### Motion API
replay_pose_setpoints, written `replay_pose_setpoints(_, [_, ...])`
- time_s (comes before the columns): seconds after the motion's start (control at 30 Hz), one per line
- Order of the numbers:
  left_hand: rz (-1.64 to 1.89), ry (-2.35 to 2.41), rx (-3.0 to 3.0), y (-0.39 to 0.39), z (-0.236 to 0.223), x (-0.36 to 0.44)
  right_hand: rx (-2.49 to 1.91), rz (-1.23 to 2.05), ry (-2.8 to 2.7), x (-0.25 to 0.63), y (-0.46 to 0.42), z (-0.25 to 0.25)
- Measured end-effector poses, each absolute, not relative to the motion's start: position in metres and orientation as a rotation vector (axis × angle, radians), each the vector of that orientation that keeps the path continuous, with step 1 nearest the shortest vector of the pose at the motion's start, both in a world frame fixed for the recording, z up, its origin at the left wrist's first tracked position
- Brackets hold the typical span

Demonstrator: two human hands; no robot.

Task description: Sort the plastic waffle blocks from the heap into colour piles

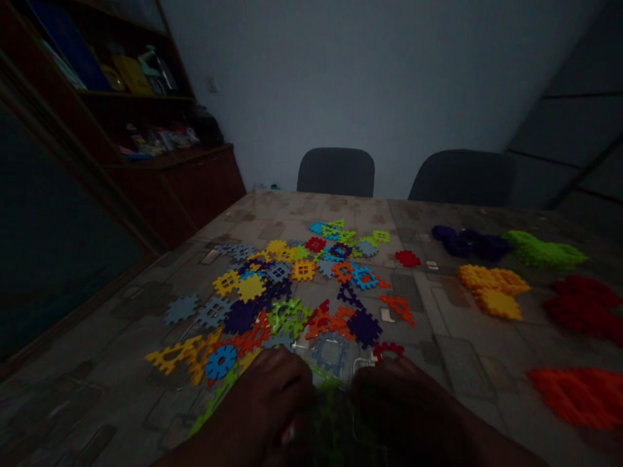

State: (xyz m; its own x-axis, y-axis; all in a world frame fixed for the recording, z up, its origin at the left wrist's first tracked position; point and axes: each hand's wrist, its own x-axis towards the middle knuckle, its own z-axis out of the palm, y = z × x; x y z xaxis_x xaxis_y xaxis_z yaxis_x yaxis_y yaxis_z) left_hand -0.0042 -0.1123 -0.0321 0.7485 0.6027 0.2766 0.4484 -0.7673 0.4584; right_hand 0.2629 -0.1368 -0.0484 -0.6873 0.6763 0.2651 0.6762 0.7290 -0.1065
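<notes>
The left hand [257,405] and right hand [413,408] stand close together at the near edge of the loose heap of plastic interlocking pieces [272,285], with a dark green piece [335,428] between them, grip indeterminate in the shadow; colour-grouped piles [491,285] lie right of the heap, apparently segregated by colour.

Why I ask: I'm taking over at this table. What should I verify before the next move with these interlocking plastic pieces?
1. Both hands in view: ok. The left hand and right hand are at the near side of the table.
2. Grip on the dark green piece between the hands: cannot tell, too dim.
3. One colour per heap on the right: ok, for the purple heap, lime green heap, yellow heap, red heap and orange heap.
4. No strays beside the mixed spread: not ok. A red piece lies apart.
5. Lighting: not ok. The hands are very dark.
</notes>
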Motion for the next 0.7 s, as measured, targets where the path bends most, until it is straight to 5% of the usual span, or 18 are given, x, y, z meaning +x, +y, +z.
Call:
replay_pose_setpoints(0.37, [0.367, 0.706, 2.275, -0.104, -0.013, 0.012, -1.003, 0.497, -2.574, 0.271, -0.134, -0.036])
replay_pose_setpoints(0.7, [0.780, 0.811, 2.357, -0.080, -0.018, -0.019, -0.993, 0.309, -2.564, 0.230, -0.142, -0.049])
